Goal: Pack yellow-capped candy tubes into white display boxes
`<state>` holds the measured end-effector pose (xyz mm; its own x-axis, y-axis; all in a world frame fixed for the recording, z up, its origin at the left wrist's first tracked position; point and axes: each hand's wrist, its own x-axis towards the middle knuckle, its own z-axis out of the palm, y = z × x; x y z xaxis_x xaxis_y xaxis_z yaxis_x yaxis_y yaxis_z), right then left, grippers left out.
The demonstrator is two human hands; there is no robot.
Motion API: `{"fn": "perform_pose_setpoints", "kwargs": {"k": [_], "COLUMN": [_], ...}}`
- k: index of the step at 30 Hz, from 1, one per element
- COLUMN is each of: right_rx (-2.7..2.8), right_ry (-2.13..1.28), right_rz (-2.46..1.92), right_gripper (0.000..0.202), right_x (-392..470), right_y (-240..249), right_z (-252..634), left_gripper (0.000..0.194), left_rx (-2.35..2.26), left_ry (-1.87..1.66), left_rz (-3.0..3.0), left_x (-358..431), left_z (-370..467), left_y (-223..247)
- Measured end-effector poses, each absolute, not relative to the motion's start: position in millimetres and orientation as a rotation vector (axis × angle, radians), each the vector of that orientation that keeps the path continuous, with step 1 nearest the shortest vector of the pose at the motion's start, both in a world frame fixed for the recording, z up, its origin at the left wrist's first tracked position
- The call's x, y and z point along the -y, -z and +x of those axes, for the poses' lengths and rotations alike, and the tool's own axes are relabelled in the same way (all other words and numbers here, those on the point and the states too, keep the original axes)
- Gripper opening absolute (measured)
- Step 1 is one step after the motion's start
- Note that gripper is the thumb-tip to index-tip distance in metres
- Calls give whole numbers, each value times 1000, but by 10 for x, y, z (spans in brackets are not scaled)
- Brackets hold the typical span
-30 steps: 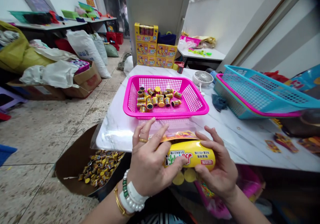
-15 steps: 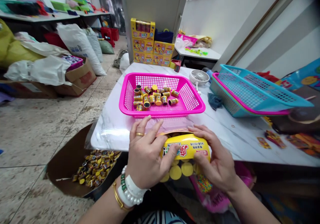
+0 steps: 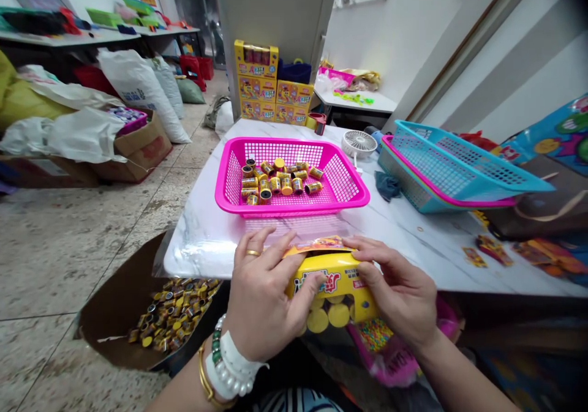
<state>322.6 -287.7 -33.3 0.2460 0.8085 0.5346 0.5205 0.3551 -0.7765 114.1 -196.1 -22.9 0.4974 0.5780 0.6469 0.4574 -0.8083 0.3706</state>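
Both hands hold a yellow printed box point(image 3: 344, 271) at the table's front edge. Several round yellow caps show through its cut-out front, and its top flap stands partly raised. My left hand point(image 3: 271, 289) grips the left end, thumb across the front face. My right hand point(image 3: 399, 283) holds the right end, with its thumb and fingers at the upper right corner. Beyond them on the table sits a pink basket point(image 3: 294, 209) with several small yellow and dark cylinders point(image 3: 274, 185) lying mostly in its left half.
A carton point(image 3: 114, 302) of similar cylinders stands at lower left. Stacked yellow boxes point(image 3: 257, 87), a white fan point(image 3: 359, 142) and blue baskets point(image 3: 459, 161) line the table's back and right. Below the right hand is a pink container point(image 3: 399, 369) with colourful beads.
The box's top flap now shows raised higher, with its orange printed side visible. My right fingers have shifted onto the box's upper edge. The view has moved slightly.
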Motion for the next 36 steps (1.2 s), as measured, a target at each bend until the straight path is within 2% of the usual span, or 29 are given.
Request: {"fn": "perform_pose_setpoints", "kwargs": {"k": [6, 11, 16, 20, 24, 33, 36], "right_rx": [1555, 1388, 1589, 1526, 1568, 1667, 1653], "right_ry": [-259, -269, -289, -454, -442, -247, -253], "right_rz": [-1316, -1280, -1323, -1252, -1162, -1105, -1276], "right_gripper": [29, 38, 50, 39, 29, 40, 35], "right_x": [2974, 2970, 2992, 3002, 2882, 2714, 2722], "right_y": [394, 488, 398, 389, 408, 450, 395], "right_z": [3190, 3225, 3347, 3403, 3446, 3554, 3539], "left_gripper": [28, 25, 17, 9, 7, 7, 7], "left_rx": [-939, -935, -910, -810, -757, -817, -847], "left_ry": [-1199, -1206, -1279, -1319, -1312, -1319, -1385], "left_rz": [2641, 2578, 2488, 2481, 2499, 2478, 2434], "left_x": [1982, 2002, 1999, 1980, 1976, 2000, 1980], "left_z": [1177, 1173, 1154, 1127, 1099, 1126, 1143], "left_y": [247, 234, 236, 290, 319, 337, 343]}}
